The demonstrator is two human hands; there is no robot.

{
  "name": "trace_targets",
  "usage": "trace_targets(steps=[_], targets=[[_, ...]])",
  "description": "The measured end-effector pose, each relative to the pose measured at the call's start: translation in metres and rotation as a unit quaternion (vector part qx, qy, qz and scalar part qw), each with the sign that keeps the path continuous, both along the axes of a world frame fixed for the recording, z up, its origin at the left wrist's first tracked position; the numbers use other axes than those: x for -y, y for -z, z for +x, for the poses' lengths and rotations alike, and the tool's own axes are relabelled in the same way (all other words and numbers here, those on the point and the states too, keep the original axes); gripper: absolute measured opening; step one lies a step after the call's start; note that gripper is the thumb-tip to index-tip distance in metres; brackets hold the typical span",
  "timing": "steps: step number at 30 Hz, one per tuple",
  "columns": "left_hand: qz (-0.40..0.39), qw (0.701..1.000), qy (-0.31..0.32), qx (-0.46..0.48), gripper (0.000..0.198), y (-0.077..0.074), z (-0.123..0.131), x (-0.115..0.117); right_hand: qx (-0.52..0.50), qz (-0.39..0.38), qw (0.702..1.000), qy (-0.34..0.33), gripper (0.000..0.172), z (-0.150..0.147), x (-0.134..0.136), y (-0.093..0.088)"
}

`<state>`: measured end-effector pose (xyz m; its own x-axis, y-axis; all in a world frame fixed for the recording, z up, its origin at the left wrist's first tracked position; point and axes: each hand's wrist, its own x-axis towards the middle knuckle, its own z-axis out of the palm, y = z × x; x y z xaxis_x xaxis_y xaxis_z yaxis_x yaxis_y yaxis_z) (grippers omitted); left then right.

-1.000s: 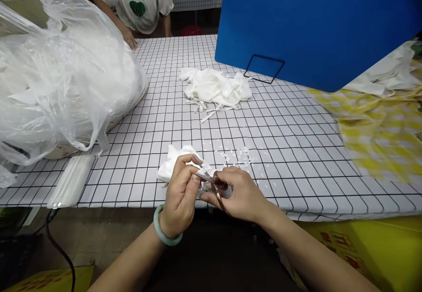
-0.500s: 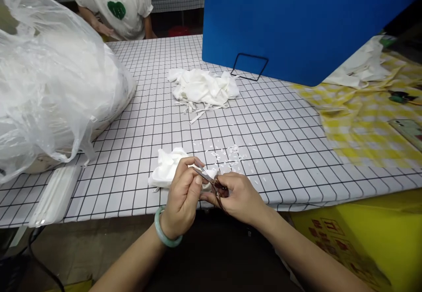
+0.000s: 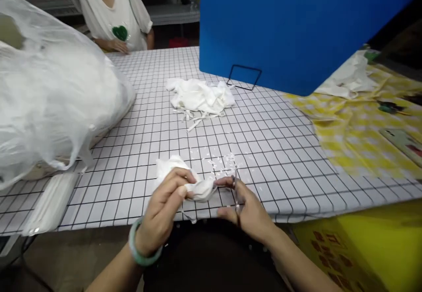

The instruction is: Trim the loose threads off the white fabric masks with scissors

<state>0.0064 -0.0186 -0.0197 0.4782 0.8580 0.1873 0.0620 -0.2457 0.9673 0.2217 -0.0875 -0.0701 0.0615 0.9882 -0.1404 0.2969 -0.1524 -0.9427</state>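
My left hand (image 3: 165, 210), with a green bangle on the wrist, pinches a small crumpled white cloth piece (image 3: 184, 182) at the near edge of the grid-patterned table (image 3: 280, 151). My right hand (image 3: 245, 208) grips small scissors (image 3: 236, 191), blades up, and its fingertips touch the same cloth. Tiny white clippings (image 3: 224, 160) lie scattered just beyond my hands. The picture is blurred by motion.
A pile of white cloth pieces (image 3: 199, 96) lies mid-table. A big clear plastic bag (image 3: 56, 94) of white material fills the left. A blue board (image 3: 290, 24) stands behind on a wire stand. Yellow checked cloth (image 3: 359, 125) covers the right. Another person (image 3: 115, 15) leans at the far edge.
My left hand has shifted its hold on the cloth and turned it. The scissors have come off the cloth and now point up in my right hand. The view has tilted.
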Motion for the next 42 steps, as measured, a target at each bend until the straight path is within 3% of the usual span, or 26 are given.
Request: trace_targets(steps=[3, 4, 6, 8, 10, 12, 14, 15, 17, 19, 22, 24, 27, 29, 31, 35, 36, 38, 40, 42], targets=[[0.067, 0.984, -0.121, -0.109, 0.013, 0.008, -0.044, 0.0, 0.045, 0.044, 0.995, -0.072, 0.052, -0.035, -0.012, 0.007], [0.067, 0.974, -0.142, -0.164, 0.026, 0.017, -0.056, 0.001, 0.05, 0.066, 0.993, -0.084, 0.043, -0.048, -0.016, 0.01], [0.028, 0.966, -0.122, -0.226, 0.06, 0.037, -0.069, -0.002, 0.042, 0.097, 0.989, -0.102, 0.029, -0.07, -0.03, 0.013], [-0.022, 0.971, -0.096, -0.218, 0.054, 0.046, -0.066, -0.018, 0.012, 0.118, 0.988, -0.102, 0.023, -0.081, -0.053, 0.005], [-0.013, 0.981, -0.1, -0.167, 0.03, 0.031, -0.048, -0.051, -0.026, 0.151, 0.985, -0.084, 0.016, -0.078, -0.089, -0.019], [0.076, 0.985, -0.12, -0.102, 0.014, -0.006, -0.017, -0.096, -0.046, 0.205, 0.976, -0.052, 0.011, -0.062, -0.136, -0.059], [0.193, 0.967, -0.159, -0.04, 0.011, -0.049, 0.02, -0.143, -0.012, 0.275, 0.961, 0.03, 0.01, -0.037, -0.186, -0.103], [0.209, 0.963, -0.169, -0.032, 0.017, -0.064, 0.038, -0.163, 0.025, 0.295, 0.952, 0.076, 0.011, -0.022, -0.21, -0.121], [0.209, 0.959, -0.186, -0.048, 0.034, -0.072, 0.064, -0.189, 0.095, 0.287, 0.945, 0.124, 0.019, 0.005, -0.247, -0.145], [0.199, 0.955, -0.196, -0.095, 0.04, -0.05, 0.069, -0.19, 0.139, 0.249, 0.949, 0.137, 0.027, 0.026, -0.266, -0.145], [0.168, 0.947, -0.206, -0.181, 0.032, 0.006, 0.034, -0.157, 0.388, 0.099, 0.907, 0.129, 0.035, 0.045, -0.258, -0.112], [0.134, 0.926, -0.261, -0.238, 0.025, 0.034, -0.014, -0.131, 0.426, -0.016, 0.902, 0.07, 0.043, 0.051, -0.237, -0.084], [0.09, 0.871, -0.373, -0.306, 0.021, 0.048, -0.098, -0.108, 0.412, -0.063, 0.909, 0.011, 0.052, 0.045, -0.199, -0.048], [0.074, 0.843, -0.416, -0.332, 0.022, 0.042, -0.14, -0.102, 0.388, -0.034, 0.921, -0.01, 0.053, 0.032, -0.176, -0.031], [0.075, 0.841, -0.412, -0.343, 0.021, 0.027, -0.157, -0.095, 0.342, 0.011, 0.939, -0.043, 0.051, 0.012, -0.157, -0.019], [0.161, 0.877, -0.323, -0.316, 0.014, -0.014, -0.138, -0.072, 0.194, 0.158, 0.96, -0.125, 0.038, -0.048, -0.14, -0.012], [0.22, 0.866, -0.343, -0.29, 0.013, -0.024, -0.133, -0.069, 0.155, 0.196, 0.957, -0.143, 0.034, -0.067, -0.14, -0.016], [0.335, 0.792, -0.456, -0.229, 0.016, -0.041, -0.133, -0.076, 0.083, 0.253, 0.947, -0.18, 0.031, -0.109, -0.147, -0.034], [0.343, 0.727, -0.558, -0.205, 0.036, -0.055, -0.146, -0.096, 0.018, 0.288, 0.934, -0.209, 0.032, -0.155, -0.158, -0.061], [0.264, 0.743, -0.564, -0.245, 0.053, -0.064, -0.16, -0.12, -0.037, 0.308, 0.919, -0.243, 0.034, -0.2, -0.173, -0.093]])
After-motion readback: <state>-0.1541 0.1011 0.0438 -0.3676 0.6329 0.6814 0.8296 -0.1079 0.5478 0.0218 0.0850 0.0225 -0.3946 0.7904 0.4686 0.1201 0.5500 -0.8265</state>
